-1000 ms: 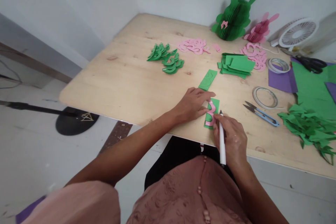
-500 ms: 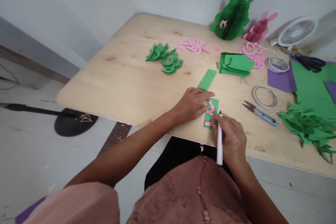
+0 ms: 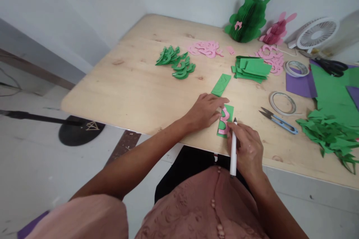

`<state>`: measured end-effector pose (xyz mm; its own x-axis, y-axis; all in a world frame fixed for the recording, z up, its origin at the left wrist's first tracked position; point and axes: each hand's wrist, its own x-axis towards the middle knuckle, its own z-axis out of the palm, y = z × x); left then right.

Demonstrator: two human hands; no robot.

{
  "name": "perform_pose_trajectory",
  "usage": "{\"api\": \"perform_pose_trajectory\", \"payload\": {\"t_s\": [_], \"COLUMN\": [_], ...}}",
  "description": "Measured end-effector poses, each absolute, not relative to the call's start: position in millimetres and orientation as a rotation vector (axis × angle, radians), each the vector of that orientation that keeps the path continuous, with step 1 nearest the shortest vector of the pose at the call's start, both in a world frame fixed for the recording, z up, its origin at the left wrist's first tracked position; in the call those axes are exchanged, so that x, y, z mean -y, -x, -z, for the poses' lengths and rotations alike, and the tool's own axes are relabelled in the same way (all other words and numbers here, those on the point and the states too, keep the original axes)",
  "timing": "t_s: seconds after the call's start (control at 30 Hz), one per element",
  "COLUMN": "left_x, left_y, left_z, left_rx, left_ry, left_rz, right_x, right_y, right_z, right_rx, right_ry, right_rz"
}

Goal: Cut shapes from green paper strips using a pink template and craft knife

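Note:
A pink curvy paper cutout [image 3: 224, 114], shaped like a 3, lies on a green paper strip [image 3: 231, 110] near the table's front edge. My left hand [image 3: 206, 111] rests flat at its left side, index finger stretched out and fingertips touching the papers. In my right hand [image 3: 248, 143] is a white pen [image 3: 233, 153], dark tip pointing up and away from the paper. My right fingertips touch the cutout's lower right. Just beyond my left hand lies another green strip [image 3: 221, 84] with a curved outline drawn on it.
Behind are green cutouts [image 3: 182, 68], pink cutouts [image 3: 206, 48] and stacked green strips [image 3: 254, 69]. On the right lie thread snips [image 3: 280, 121], a tape roll [image 3: 294, 104] and green scraps [image 3: 331, 134]. Paper rabbits [image 3: 248, 20] and a white fan [image 3: 316, 34] stand at the wall.
The pen's lower end has swung slightly to the left in my right hand. My left hand and the papers have stayed in place.

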<state>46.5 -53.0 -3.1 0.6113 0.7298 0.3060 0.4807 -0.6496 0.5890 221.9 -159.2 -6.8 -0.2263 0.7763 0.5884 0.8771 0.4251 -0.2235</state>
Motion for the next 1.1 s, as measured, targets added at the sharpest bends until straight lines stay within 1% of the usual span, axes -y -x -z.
{"api": "perform_pose_trajectory", "payload": {"t_s": [0.6,0.87,1.1], "left_x": [54.7,53.6,54.0], "left_y": [-45.9,-46.2,-46.2], "left_z": [3.0,4.2,2.5], "left_rx": [-0.945,-0.945,-0.958], "left_ry": [-2.397,-2.393,-2.391], "left_rz": [-0.766,-0.76,-0.731], "right_x": [160.2,158.1,158.1], "right_y": [-223.2,-223.5,-224.8], "right_z": [8.3,8.3,8.9], "right_rx": [2.026,2.043,2.052], "right_ry": [1.397,1.382,1.39], "right_rz": [0.147,0.207,0.192]}}
